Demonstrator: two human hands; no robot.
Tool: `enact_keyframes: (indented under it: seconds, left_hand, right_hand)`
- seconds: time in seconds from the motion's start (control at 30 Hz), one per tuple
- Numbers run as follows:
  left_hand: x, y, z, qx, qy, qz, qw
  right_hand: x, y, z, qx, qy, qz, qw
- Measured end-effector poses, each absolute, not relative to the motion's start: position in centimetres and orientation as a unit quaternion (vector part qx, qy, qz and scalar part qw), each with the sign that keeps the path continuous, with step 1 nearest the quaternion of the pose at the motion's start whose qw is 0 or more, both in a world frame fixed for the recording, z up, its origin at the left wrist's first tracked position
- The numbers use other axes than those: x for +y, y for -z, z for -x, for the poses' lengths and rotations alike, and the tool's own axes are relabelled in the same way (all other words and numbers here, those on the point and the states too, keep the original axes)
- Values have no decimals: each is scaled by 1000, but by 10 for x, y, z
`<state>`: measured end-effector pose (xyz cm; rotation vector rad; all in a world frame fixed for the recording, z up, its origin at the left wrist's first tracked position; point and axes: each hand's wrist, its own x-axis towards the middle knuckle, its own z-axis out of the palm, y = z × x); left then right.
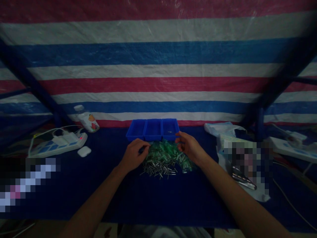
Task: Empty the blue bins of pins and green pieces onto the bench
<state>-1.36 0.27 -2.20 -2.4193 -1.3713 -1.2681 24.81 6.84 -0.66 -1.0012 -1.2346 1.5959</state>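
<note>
Head view: worn on head, facing forward and down over dark table (153, 198).
Nearness: forearms close, striped tarp (158, 66) behind as backdrop.
Shared: single view only.

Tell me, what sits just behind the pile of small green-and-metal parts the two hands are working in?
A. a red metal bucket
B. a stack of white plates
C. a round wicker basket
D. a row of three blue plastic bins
D: a row of three blue plastic bins stands directly behind the pile of small green-and-metal parts, between the left hand and the right hand.

A striped red, white and blue tarp (158, 66) hangs behind a dim table covered in dark blue cloth (153, 201).
</note>
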Motion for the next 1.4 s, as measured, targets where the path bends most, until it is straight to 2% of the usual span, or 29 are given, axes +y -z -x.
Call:
enact_keyframes:
  seconds: [0.2, 0.37, 0.67, 0.87, 1.13, 1.3, 1.4]
  left_hand:
    - [2, 21, 15, -447, 396, 802, 16]
    - [-3, 14, 13, -440, 304, 845, -29]
    - [-6, 12, 16, -429, 200, 880, -49]
    - [-5, 14, 19, -437, 183, 879, -61]
    - [-9, 7, 20, -494, 94, 855, -127]
    - [-9, 6, 20, -502, 70, 849, -149]
    - [-8, 7, 20, -502, 65, 850, -146]
  right_hand:
    - [65, 13, -242, -543, -601, 411, 417]
    - [60, 16, -236, -639, -537, 398, 380]
    - [37, 11, -238, -833, -398, 337, 184]
    - [30, 3, -237, -872, -294, 368, 133]
    - [27, -7, -238, -905, -263, 330, 51]
    - [16, -23, -244, -903, -222, 360, 74]
    - [-2, -29, -269, -881, -179, 403, 171]
